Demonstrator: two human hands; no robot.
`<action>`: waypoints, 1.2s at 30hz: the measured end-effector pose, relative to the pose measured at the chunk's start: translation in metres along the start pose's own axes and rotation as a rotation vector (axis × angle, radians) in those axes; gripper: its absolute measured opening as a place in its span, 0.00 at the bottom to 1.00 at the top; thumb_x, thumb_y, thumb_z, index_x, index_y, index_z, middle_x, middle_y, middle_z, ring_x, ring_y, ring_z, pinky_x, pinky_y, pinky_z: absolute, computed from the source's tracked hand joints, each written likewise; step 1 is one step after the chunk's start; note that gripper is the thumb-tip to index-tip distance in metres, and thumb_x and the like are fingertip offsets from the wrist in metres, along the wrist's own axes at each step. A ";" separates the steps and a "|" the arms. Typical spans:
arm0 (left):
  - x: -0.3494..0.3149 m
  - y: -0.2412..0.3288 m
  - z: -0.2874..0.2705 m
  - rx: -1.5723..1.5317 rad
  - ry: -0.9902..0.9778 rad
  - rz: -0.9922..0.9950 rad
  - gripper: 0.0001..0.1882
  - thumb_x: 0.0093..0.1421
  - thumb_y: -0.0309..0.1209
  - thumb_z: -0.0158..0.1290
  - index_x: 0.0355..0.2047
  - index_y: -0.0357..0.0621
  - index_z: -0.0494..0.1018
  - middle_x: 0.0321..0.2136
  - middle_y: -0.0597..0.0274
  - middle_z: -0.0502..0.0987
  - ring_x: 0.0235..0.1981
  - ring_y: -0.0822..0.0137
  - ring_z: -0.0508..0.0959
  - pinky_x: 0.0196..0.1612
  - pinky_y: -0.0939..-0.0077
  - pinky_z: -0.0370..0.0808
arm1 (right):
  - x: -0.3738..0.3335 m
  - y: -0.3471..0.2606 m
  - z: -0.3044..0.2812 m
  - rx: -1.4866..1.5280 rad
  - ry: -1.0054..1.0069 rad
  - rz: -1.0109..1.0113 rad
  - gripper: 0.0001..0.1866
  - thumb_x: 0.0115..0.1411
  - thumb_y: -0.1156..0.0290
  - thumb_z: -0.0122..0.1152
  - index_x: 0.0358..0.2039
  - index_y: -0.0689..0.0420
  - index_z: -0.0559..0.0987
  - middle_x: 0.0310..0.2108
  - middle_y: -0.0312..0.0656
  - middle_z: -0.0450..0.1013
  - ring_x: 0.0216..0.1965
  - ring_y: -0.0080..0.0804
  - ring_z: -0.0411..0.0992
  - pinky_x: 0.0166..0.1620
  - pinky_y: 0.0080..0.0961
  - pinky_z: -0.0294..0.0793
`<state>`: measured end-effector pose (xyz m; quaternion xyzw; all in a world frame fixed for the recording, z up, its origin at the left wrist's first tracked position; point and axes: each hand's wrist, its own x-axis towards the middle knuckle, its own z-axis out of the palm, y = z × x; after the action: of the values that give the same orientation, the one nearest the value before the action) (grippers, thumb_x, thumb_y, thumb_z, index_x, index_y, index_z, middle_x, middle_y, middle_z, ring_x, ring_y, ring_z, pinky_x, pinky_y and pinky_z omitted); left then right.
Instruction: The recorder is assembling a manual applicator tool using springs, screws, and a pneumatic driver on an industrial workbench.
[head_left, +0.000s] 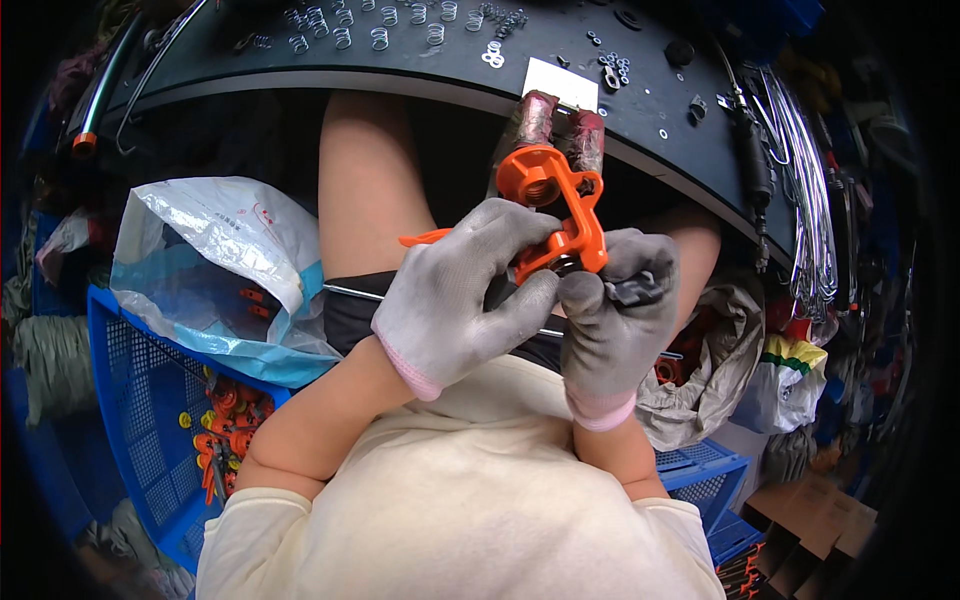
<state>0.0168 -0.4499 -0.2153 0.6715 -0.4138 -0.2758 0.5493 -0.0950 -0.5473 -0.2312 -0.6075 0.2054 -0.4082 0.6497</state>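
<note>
Both hands wear grey gloves with pink cuffs. My left hand (pixel 465 285) is closed on an orange plastic part (pixel 585 225) that has a round, ridged hole and a forked arm. An orange tongue sticks out to the left of that hand. My right hand (pixel 625 305) is curled beside the part's lower end, its thumb close to a small dark opening there. Something dark grey shows among its bent fingers, too small to make out. A thin metal rod (pixel 352 292) runs behind the hands across my lap. Two posts wrapped in worn reddish tape (pixel 538 120) stand just beyond the part.
On the dark workbench (pixel 420 60) lie several coil springs (pixel 380 38), washers (pixel 493 55) and small metal pieces. A blue crate (pixel 150 430) with orange parts and a plastic bag (pixel 220 260) stand at left. A grey sack (pixel 700 380) is at right, below bent metal rods (pixel 810 200).
</note>
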 end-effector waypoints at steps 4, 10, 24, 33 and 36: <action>0.002 -0.011 0.006 0.057 0.040 -0.048 0.16 0.54 0.31 0.55 0.43 0.38 0.71 0.33 0.54 0.74 0.28 0.62 0.78 0.33 0.73 0.75 | 0.004 -0.005 0.000 -0.052 -0.015 0.150 0.18 0.49 0.73 0.74 0.32 0.59 0.70 0.29 0.31 0.68 0.28 0.13 0.66 0.32 0.11 0.70; 0.001 -0.021 0.008 -0.238 -0.013 -0.208 0.14 0.61 0.31 0.45 0.45 0.37 0.69 0.29 0.65 0.72 0.23 0.79 0.71 0.28 0.84 0.70 | 0.012 -0.011 -0.010 -0.125 -0.071 0.180 0.14 0.51 0.72 0.70 0.31 0.58 0.71 0.25 0.28 0.66 0.25 0.11 0.63 0.29 0.11 0.65; 0.004 -0.019 0.000 -0.255 0.006 -0.261 0.15 0.62 0.31 0.44 0.47 0.38 0.68 0.30 0.66 0.71 0.26 0.82 0.71 0.31 0.86 0.70 | -0.002 -0.001 -0.004 -0.113 -0.212 0.287 0.12 0.65 0.63 0.53 0.42 0.58 0.70 0.29 0.32 0.68 0.28 0.13 0.65 0.29 0.10 0.65; 0.002 -0.025 -0.005 -0.085 0.051 -0.170 0.13 0.61 0.30 0.48 0.45 0.37 0.70 0.32 0.65 0.73 0.32 0.79 0.70 0.36 0.83 0.70 | 0.003 -0.008 -0.007 0.371 -0.235 0.759 0.13 0.61 0.67 0.58 0.38 0.60 0.67 0.22 0.38 0.70 0.15 0.20 0.68 0.17 0.13 0.66; 0.004 -0.021 -0.006 0.062 0.071 -0.100 0.14 0.61 0.30 0.50 0.44 0.36 0.71 0.33 0.63 0.73 0.32 0.79 0.70 0.35 0.83 0.70 | 0.006 -0.006 -0.007 0.434 -0.205 0.817 0.13 0.62 0.66 0.58 0.38 0.60 0.67 0.21 0.38 0.70 0.15 0.19 0.67 0.16 0.13 0.66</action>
<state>0.0293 -0.4488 -0.2333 0.7175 -0.3683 -0.2659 0.5281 -0.0984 -0.5556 -0.2248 -0.3643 0.2725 -0.0906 0.8859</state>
